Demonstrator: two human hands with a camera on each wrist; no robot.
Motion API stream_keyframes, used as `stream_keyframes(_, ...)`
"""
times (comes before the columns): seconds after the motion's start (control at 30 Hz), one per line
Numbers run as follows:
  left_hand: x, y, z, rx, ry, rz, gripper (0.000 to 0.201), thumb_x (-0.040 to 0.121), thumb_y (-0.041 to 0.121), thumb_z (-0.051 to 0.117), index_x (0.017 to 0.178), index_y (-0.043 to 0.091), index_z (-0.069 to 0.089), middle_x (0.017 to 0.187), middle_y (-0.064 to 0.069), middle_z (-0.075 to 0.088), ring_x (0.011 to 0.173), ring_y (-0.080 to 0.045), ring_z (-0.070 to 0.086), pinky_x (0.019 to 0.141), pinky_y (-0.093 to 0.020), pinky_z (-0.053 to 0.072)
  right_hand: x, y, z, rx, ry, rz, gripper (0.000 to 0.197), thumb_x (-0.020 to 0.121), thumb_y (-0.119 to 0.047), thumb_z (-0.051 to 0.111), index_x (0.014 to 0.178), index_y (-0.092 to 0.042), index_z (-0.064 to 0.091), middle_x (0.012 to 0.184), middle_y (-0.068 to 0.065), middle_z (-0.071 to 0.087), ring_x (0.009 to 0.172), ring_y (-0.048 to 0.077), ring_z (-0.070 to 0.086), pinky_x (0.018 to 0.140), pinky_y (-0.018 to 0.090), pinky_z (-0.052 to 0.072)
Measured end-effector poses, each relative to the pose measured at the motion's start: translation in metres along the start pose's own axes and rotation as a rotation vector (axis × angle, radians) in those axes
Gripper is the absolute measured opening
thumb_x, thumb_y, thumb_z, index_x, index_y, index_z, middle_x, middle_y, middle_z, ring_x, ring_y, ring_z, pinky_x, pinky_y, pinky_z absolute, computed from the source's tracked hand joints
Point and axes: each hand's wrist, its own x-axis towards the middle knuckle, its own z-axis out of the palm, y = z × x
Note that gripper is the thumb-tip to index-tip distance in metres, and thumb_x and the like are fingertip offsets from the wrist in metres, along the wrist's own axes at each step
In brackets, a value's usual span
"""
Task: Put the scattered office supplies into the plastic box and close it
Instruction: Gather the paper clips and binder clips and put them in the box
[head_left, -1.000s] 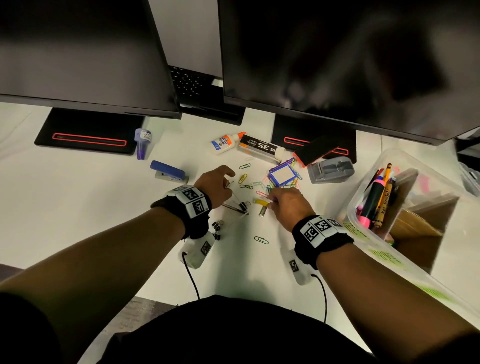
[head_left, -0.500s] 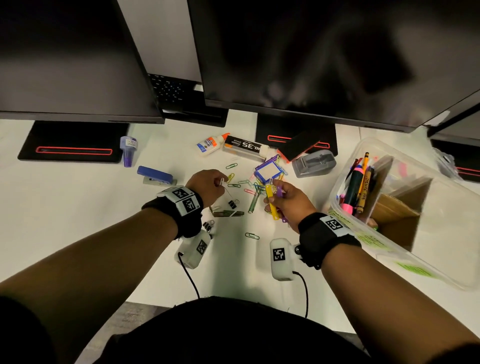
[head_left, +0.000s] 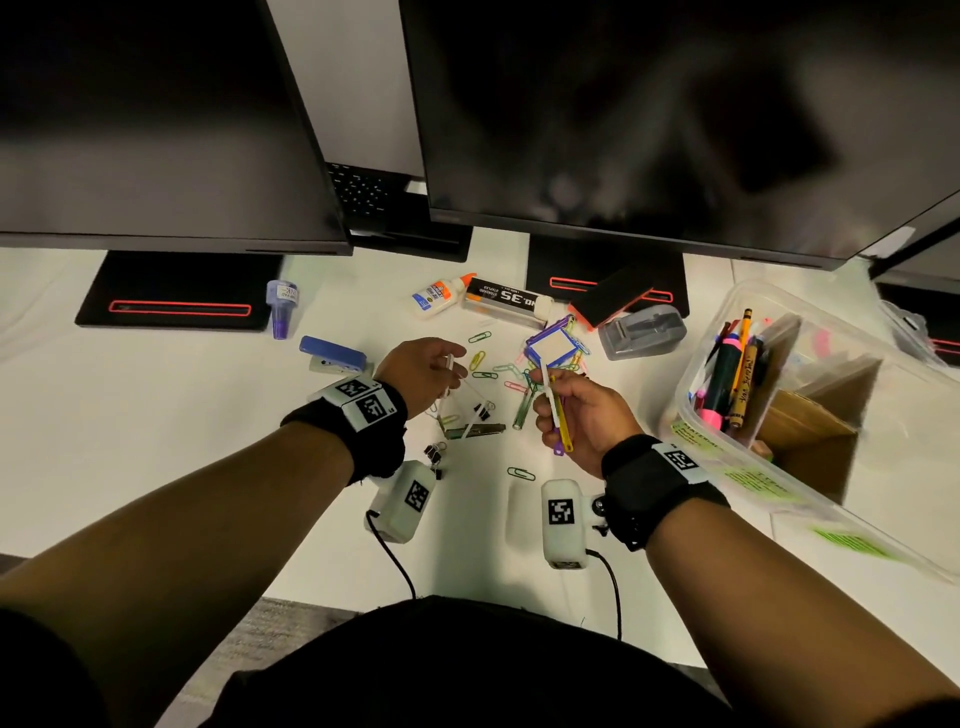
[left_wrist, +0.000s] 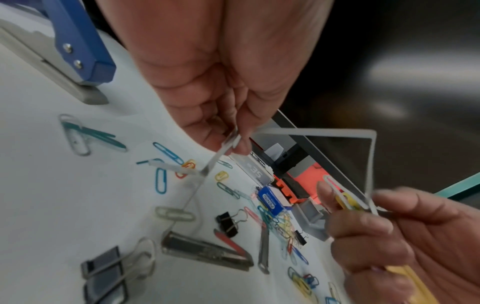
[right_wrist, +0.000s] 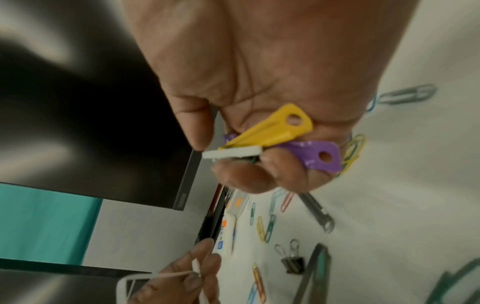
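My left hand (head_left: 453, 367) pinches a thin white plastic fastener strip (left_wrist: 311, 131) between thumb and fingertips (left_wrist: 233, 142), just above the scattered paper clips (head_left: 485, 374). That strip bends across to my right hand (head_left: 545, 387). The right hand grips a bundle of yellow (right_wrist: 272, 127), purple (right_wrist: 311, 154) and white (right_wrist: 233, 153) plastic strips, raised a little over the table. The clear plastic box (head_left: 737, 296) stands open at the right, holding markers, pencils and a cardboard piece. Its lid is not visible.
On the white desk lie a blue stapler (head_left: 332, 356), a glue bottle (head_left: 439, 293), a staples box (head_left: 506, 299), a grey dispenser (head_left: 641, 332), a blue-framed pad (head_left: 553, 348), black binder clips (head_left: 434, 454) and a metal clip (head_left: 475, 430). Two monitors overhang the back.
My right hand has lifted off the table with the coloured strips and turned palm up. The left hand has risen with the white strip.
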Motion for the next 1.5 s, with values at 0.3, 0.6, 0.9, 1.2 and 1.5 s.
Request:
stream_keyframes(0.3, -0.010, 0.015, -0.001, -0.057, 0.028, 0.141, 0.039, 0.087, -0.010, 0.041, 0.115, 0.009, 0.061, 0.094, -0.005, 0.067, 0.069, -0.002, 0.060, 0.054, -0.003, 0.045, -0.004, -0.010, 0.037, -0.268, -0.020, -0.058, 0.017, 0.087, -0.021, 0.064, 0.074, -0.013, 0.057, 0.046, -0.004, 0.033, 0.038, 0.009, 0.021, 0.041, 0.019, 0.018)
stream_keyframes(0.6, -0.008, 0.021, -0.013, -0.198, 0.099, 0.192, 0.028, 0.089, -0.007, 0.048, 0.103, 0.013, 0.060, 0.085, -0.003, 0.065, 0.075, -0.009, 0.060, 0.073, -0.022, 0.050, -0.014, -0.019, 0.052, -0.458, -0.006, -0.003, 0.016, 0.093, -0.021, 0.056, 0.079, -0.013, 0.055, 0.059, 0.005, 0.049, 0.034, 0.007, 0.027, 0.036, 0.015, 0.021)
stream_keyframes(0.9, -0.010, 0.021, -0.028, -0.342, 0.070, 0.146, 0.029, 0.094, -0.006, 0.036, 0.113, 0.005, 0.056, 0.081, 0.004, 0.057, 0.080, -0.009, 0.054, 0.060, -0.005, 0.044, -0.016, -0.013, 0.059, -0.464, 0.146, -0.091, 0.016, 0.084, -0.009, 0.066, 0.071, -0.006, 0.058, 0.076, 0.007, 0.069, 0.031, 0.008, 0.033, 0.035, 0.015, 0.027)
stream_keyframes(1.2, -0.017, 0.020, -0.038, -0.565, -0.033, -0.005, 0.034, 0.098, -0.001, 0.034, 0.085, 0.020, 0.057, 0.084, -0.001, 0.058, 0.103, -0.020, 0.047, 0.082, -0.047, 0.049, -0.020, -0.014, 0.076, -0.305, 0.214, -0.230, 0.024, 0.082, 0.006, 0.064, 0.070, -0.013, 0.056, 0.099, 0.025, 0.066, 0.027, 0.000, 0.040, 0.032, 0.013, 0.031)
stream_keyframes(1.5, -0.021, 0.029, -0.035, -0.741, -0.210, 0.017, 0.028, 0.099, 0.003, 0.036, 0.090, 0.018, 0.058, 0.087, -0.003, 0.057, 0.087, -0.012, 0.056, 0.080, -0.043, 0.051, -0.004, -0.014, 0.080, -0.261, 0.299, -0.008, 0.012, 0.092, -0.007, 0.055, 0.083, -0.012, 0.048, 0.079, 0.009, 0.067, 0.032, 0.006, 0.043, 0.034, 0.015, 0.027)
